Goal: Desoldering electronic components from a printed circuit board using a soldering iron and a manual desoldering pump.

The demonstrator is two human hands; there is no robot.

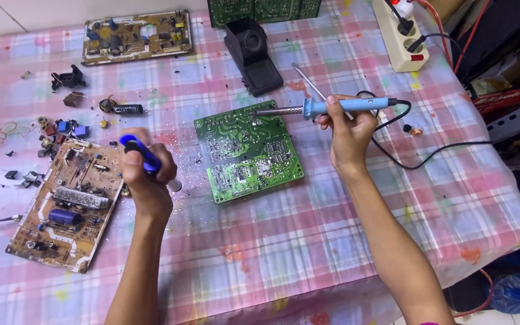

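A green circuit board (pixel 248 150) lies solder side up in the middle of the table. My right hand (pixel 347 129) grips a blue-handled soldering iron (pixel 332 107), its metal tip pointing left over the board's top edge. My left hand (pixel 145 171) is closed around a blue desoldering pump (pixel 142 153), held left of the green board, its white nozzle pointing toward the board's lower left corner. The iron's black cord (pixel 428 157) trails off to the right.
A tan circuit board (pixel 67 204) with components sits at the left, another (pixel 136 36) at the back. Loose parts (pixel 61 129) lie between them. A black iron stand (pixel 251 54) and a white power strip (pixel 399 36) stand behind. The table's edge falls off right.
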